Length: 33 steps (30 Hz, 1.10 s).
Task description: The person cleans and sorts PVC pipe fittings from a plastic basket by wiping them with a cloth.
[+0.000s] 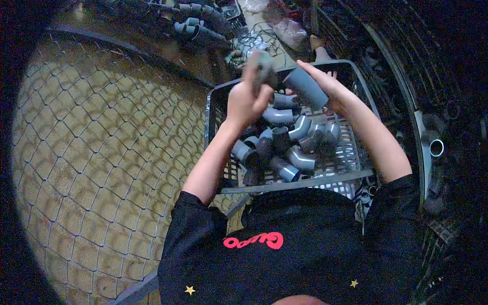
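My left hand [245, 101] is closed round a small grey-green object [262, 68], blurred by motion, so its kind cannot be made out. My right hand [329, 86] holds a wide grey pipe piece [306, 88], tilted, its fingers along the far side and partly hidden. Both hands are over the far part of a dark plastic crate [300, 184]. Below them in the crate lie several grey elbow fittings [303, 158] and short pipe pieces.
Wire mesh [96, 152] spreads over a tan surface at the left. More grey fittings [188, 29] lie beyond the crate, near tangled wires and a plastic bag [290, 33]. Dark racks line the right, with a white ring [436, 148] in front of them.
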Tool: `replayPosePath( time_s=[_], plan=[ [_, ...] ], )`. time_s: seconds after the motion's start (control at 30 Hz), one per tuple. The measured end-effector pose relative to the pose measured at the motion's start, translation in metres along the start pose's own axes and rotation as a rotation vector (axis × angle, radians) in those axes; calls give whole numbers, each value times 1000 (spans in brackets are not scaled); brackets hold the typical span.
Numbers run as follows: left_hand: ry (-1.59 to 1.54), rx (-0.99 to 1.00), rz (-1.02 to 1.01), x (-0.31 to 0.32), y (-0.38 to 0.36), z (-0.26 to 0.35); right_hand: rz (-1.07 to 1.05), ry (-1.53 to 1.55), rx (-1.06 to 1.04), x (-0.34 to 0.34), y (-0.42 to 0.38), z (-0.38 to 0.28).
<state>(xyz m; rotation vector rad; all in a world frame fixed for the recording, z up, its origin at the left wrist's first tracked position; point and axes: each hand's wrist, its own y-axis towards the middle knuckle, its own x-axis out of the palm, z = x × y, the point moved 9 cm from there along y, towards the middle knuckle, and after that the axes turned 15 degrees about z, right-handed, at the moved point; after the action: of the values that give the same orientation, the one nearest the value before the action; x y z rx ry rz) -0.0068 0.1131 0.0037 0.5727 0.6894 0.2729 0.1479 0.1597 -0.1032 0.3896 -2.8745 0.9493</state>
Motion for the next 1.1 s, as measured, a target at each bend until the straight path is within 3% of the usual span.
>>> replayPosePath(
  time_s=[0.03, 0.1, 0.17, 0.23, 0.3, 0.4, 0.5, 0.53, 0.63, 0.67, 0.8, 0.9, 0.93, 1.1],
  plan=[
    [-165, -230, 102, -10, 3, -13, -3, -45, -20, -1, 2, -2],
    [-388, -149, 157, -12, 3, -12, 140, -214, -141, -12, 4, -11],
    [-361, -106, 75, -2, -5, -10, 186, -304, -241, -12, -1, -25],
    [-250, -127, -140, 9, -11, 7, 159, -221, -356, -9, -1, -32],
    [-297, 3, -82, 14, -13, 17, 150, -305, -523, -10, 6, -40],
    [-312, -194, -269, 32, -25, 9, 288, -428, -787, -11, -19, -61],
    [-308, -234, -398, 44, -35, 1, 467, -695, -1146, -3, -55, -84],
    [-393, -259, -330, 46, -36, -3, 489, -865, -1252, 6, -66, -87],
    [-705, -728, -357, 52, -41, -17, 535, -885, -1554, 21, -96, -101],
    [-833, -1058, -319, 52, -54, -17, 577, -904, -1652, 23, -100, -99],
    [-1014, -1188, -230, 51, -51, -16, 513, -1123, -1733, 44, -107, -93],
    [-1130, -1309, -279, 48, -55, -13, 487, -1061, -1762, 45, -107, -89],
    [-1299, -1308, -336, 51, -52, -8, 442, -1088, -1807, 47, -106, -85],
    [-1305, -1380, -308, 44, -49, -5, 372, -939, -1966, 44, -123, -92]
  ],
)
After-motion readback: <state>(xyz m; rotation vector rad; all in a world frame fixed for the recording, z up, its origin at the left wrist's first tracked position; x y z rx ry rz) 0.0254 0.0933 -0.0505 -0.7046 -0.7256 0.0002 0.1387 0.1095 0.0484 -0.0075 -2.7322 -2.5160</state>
